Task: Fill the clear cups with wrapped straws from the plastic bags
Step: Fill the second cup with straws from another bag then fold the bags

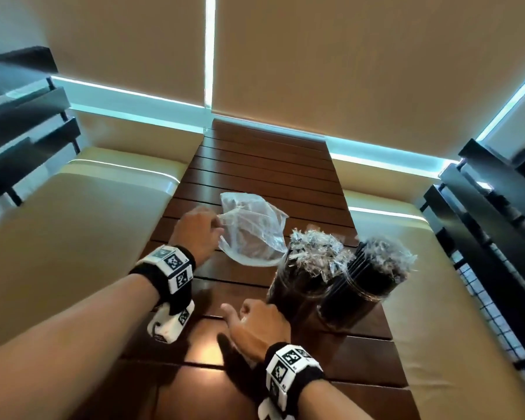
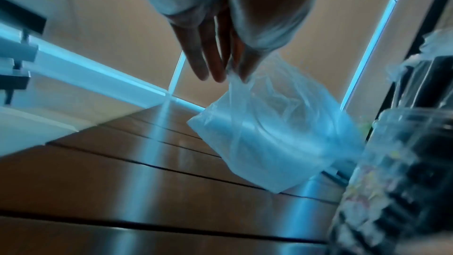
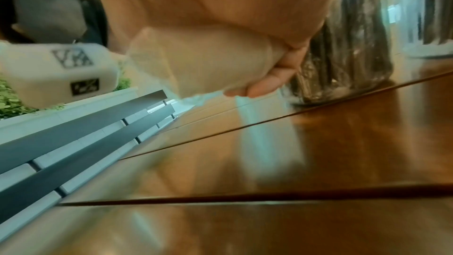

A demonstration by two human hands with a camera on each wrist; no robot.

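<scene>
Head view: your left hand (image 1: 196, 230) pinches the near edge of the crumpled, clear thin plastic bag (image 1: 252, 230), which lies on the dark brown slatted wooden table (image 1: 264, 165); the bag looks empty, though you cannot be sure from here; two clear plastic cups sit just right of it, touching each other, the near clear cup (image 1: 297, 286) and the far clear cup (image 1: 362, 294), both packed with black straws in clear wrappers (image 1: 314, 253); your right hand (image 1: 255, 324) sits beside the near cup's base, fingers curled, grip unclear from this angle.

Left wrist view: fingers (image 2: 203, 51) hang fairly straight, with the bag's edge caught at the tips; the bag (image 2: 269, 133) drapes down to the table; it appears limp; lift slowly and check for leftover straws before setting it aside; keep it away from the cup rims, since a snag could tip them.

Right wrist view: your right hand's fingers (image 3: 264, 82) curl round bunched pale film (image 3: 196, 61), seemingly another bag; the near cup (image 3: 343, 61) stands just beyond; steady that cup only with a light touch.
</scene>
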